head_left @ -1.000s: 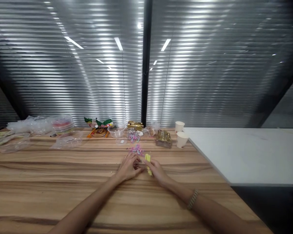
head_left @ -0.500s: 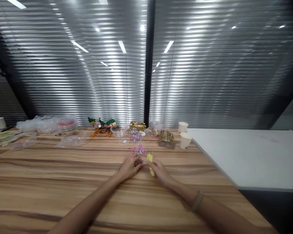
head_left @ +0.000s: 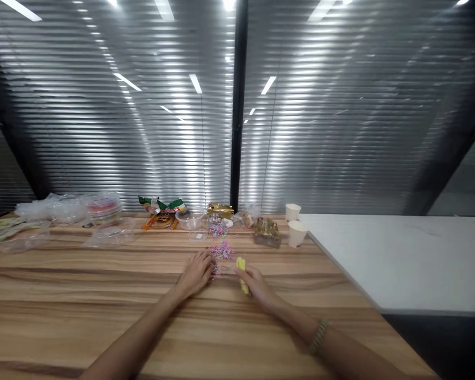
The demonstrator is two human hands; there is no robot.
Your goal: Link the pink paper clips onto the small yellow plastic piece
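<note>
On the wooden table, my left hand [head_left: 198,272] lies palm down with fingers loosely bent. Its fingertips are at the left edge of a small scatter of pink and bluish bands [head_left: 220,271], which look like tiny rubber bands. My right hand [head_left: 257,285] is closed around a narrow yellow folded strip [head_left: 243,279], held upright beside that scatter. What the strip is made of cannot be made out. A larger pile of the same coloured bands [head_left: 222,250] lies just beyond both hands. Another heap of bands [head_left: 218,230] sits by a clear container.
Along the back stand a clear round tub [head_left: 190,220], green snack packets [head_left: 174,206], gold-wrapped packs [head_left: 266,232] and two paper cups [head_left: 296,235]. Stacked plastic lids [head_left: 103,207] and clear bags [head_left: 61,208] are at left. A white table [head_left: 399,264] adjoins at right.
My left hand has drawn away to the left from the right hand, uncovering the small scatter of bands between them. My right hand keeps hold of the yellow strip. The view has shifted slightly.
</note>
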